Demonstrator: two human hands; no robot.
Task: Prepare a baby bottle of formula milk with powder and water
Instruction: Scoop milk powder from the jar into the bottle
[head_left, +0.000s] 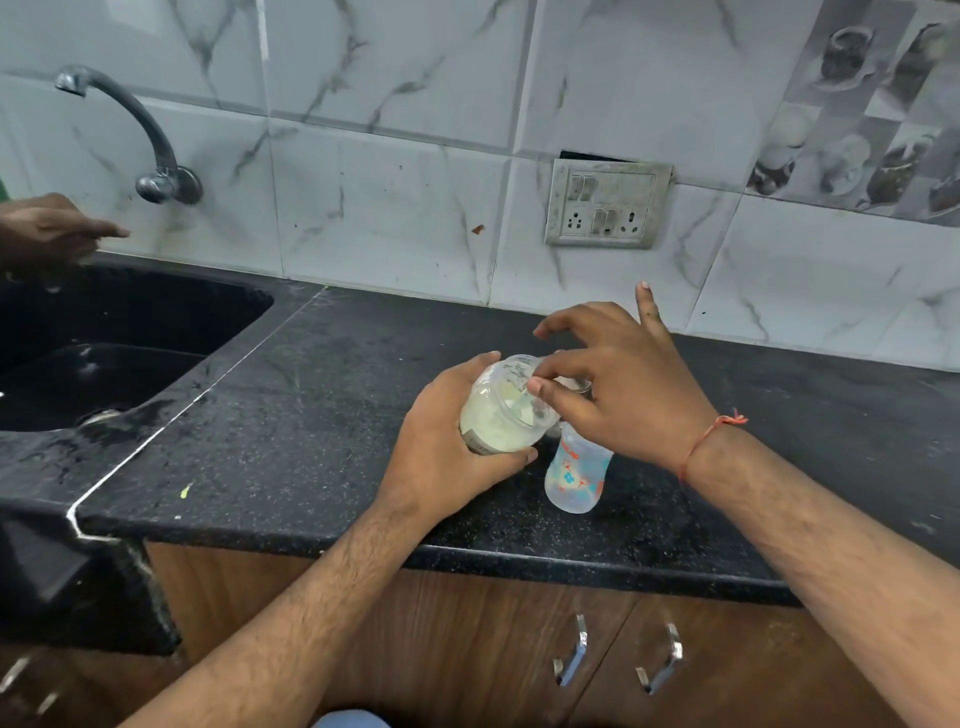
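Observation:
My left hand (441, 447) grips a clear jar (501, 415) of pale powder, tilted with its mouth towards the right. My right hand (618, 384) is over the jar's mouth, thumb and forefinger pinched on a small spoon or scoop that reaches inside; the other fingers are spread. A clear baby bottle (576, 473) with red and blue prints stands uncapped on the black counter (322, 415), just below my right hand and right of the jar. Its mouth is hidden by my hand.
A black sink (104, 358) lies at the left under a wall tap (150, 140). Another person's hand (47, 228) hovers above the sink's far edge. A switch and socket plate (605, 205) sits on the tiled wall. Cabinet doors with handles (571, 654) are below.

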